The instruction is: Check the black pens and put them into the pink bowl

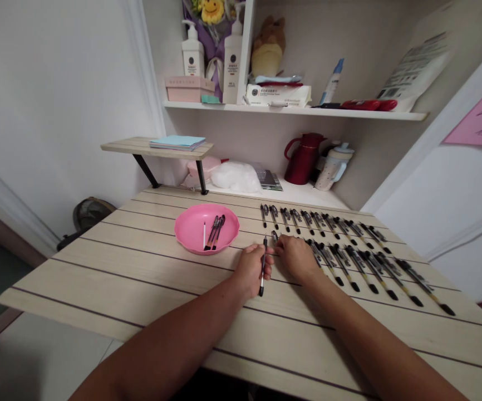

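A pen (263, 267) with a black grip and a black end is in my left hand (250, 269), its thin tip pointing up and away from me. My right hand (296, 256) is closed beside it, fingertips pinched at a dark pen cap (274, 236) that is partly hidden by them. Close on the left, a pink scalloped bowl (185, 239) holds several dark pens (215, 233) and a thin white stick-like piece (204, 235). Black pens lie in two rows to the right, an upper row (311, 221) and a lower row (366, 269), the lower one partly behind my right hand.
A small raised shelf (128, 146) with blue paper (178, 142) stands at the back left of the slatted table (141, 262). Behind are a clear plastic bag (236, 177), a red jug (303, 159) and a tumbler (333, 166). Above runs a white shelf (333, 113) with bottles.
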`<state>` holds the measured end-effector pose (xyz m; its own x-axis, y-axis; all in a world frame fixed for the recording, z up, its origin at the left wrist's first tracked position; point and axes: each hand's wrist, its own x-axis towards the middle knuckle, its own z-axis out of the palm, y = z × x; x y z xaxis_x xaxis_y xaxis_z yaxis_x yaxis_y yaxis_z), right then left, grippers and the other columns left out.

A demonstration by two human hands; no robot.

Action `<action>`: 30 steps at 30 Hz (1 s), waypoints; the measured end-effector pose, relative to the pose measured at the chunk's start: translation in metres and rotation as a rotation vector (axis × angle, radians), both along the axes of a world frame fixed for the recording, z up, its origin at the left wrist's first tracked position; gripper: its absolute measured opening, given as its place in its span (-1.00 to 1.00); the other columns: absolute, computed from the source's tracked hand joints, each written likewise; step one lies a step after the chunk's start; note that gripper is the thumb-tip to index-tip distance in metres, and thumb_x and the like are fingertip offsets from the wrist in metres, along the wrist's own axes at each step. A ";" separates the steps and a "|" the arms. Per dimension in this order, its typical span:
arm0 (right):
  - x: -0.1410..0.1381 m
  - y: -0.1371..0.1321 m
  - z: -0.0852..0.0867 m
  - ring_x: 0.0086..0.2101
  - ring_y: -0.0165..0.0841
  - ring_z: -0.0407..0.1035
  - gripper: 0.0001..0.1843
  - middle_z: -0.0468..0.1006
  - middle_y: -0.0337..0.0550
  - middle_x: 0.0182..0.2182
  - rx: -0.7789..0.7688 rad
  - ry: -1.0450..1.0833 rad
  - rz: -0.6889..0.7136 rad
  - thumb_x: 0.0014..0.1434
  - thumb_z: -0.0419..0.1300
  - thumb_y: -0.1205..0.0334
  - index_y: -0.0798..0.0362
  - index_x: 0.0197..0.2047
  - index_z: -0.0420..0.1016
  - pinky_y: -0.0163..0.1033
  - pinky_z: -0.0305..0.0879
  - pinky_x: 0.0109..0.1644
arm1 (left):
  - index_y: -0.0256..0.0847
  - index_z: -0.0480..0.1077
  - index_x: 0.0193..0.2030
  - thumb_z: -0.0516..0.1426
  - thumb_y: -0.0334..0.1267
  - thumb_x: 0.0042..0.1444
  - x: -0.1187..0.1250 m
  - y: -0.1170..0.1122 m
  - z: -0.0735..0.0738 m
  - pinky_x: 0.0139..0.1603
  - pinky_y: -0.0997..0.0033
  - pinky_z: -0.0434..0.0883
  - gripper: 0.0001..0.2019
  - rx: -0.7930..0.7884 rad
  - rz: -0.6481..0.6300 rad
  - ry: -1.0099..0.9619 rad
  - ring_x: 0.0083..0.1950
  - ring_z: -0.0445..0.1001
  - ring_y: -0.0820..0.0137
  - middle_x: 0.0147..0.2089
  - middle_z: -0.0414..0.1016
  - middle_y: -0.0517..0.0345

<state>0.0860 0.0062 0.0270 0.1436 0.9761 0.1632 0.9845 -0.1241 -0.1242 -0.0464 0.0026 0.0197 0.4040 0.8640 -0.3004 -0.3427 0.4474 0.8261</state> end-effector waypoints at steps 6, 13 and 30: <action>-0.004 0.004 0.000 -0.35 -0.32 0.39 -0.86 0.52 -0.05 -0.38 -0.006 -0.042 0.005 0.12 0.04 0.28 0.08 -0.35 0.41 -0.31 0.04 -0.38 | -0.26 0.30 -0.33 0.02 -0.12 0.03 0.000 0.000 -0.001 -0.67 0.57 0.01 -0.78 0.004 0.004 -0.011 -0.71 0.12 0.62 -0.60 0.26 0.27; 0.006 0.005 0.007 -0.38 -0.32 0.37 -0.82 0.53 -0.08 -0.41 0.061 -0.018 0.010 0.10 0.05 0.20 0.06 -0.37 0.44 -0.31 0.03 -0.40 | -0.26 0.30 -0.34 0.00 -0.16 0.05 0.000 0.000 -0.001 -0.68 0.59 0.01 -0.80 -0.013 0.011 -0.007 -0.71 0.11 0.63 -0.60 0.24 0.28; -0.040 -0.074 0.011 -0.59 -0.43 0.24 -0.67 0.46 -0.19 -0.62 -0.109 0.376 0.161 0.08 0.04 0.04 0.04 -0.57 0.39 -0.34 -0.04 -0.51 | -0.29 0.41 -0.34 0.22 -0.12 -0.16 -0.002 0.008 0.002 -0.52 0.58 0.24 -0.72 0.067 0.158 -0.042 -0.52 0.32 0.55 -0.53 0.30 0.21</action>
